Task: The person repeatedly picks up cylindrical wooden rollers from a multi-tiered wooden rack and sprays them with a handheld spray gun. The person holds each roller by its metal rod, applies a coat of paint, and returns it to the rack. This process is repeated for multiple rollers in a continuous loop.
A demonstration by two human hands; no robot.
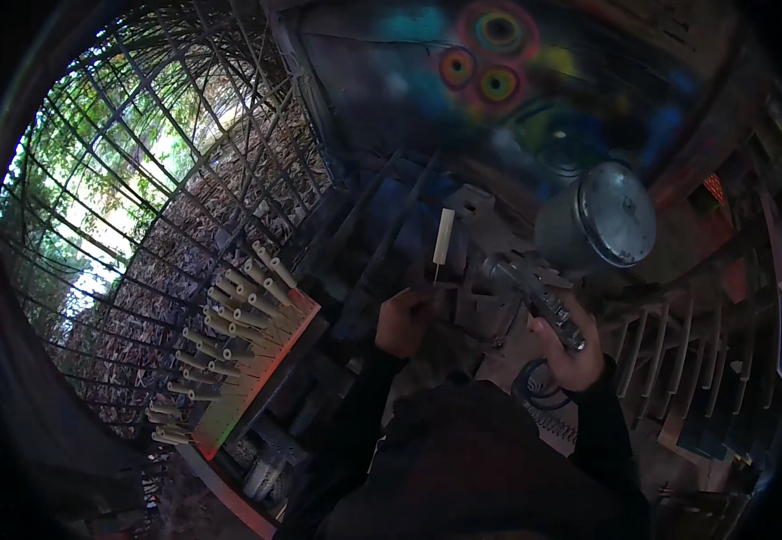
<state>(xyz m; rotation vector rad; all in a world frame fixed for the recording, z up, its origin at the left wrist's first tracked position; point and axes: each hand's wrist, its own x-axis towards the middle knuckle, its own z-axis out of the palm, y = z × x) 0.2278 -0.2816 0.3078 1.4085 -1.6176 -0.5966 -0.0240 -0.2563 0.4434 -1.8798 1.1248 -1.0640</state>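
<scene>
My left hand (401, 322) is closed near the middle, its fingers round the lower end of a thin wire. A pale wooden piece (443, 237) stands nearly upright on that wire, above the hand. To its right, my right hand (575, 346) is wrapped round the metal body of a spray gun (535, 292), whose front end points up and left toward the wooden piece. A large silver cup (618, 214) with a round lid stands beyond the gun and seems to belong to it. Where cup and gun join is too dark to make out.
At the left, several pale pieces (238, 315) stand on thin wires in a paint-stained board (260, 378). A metal grille (157, 171) covers the opening to outdoors. A paint-splattered panel (373, 99) rises at the back. Slatted racks (679, 351) and a coiled hose (539, 382) are at the right.
</scene>
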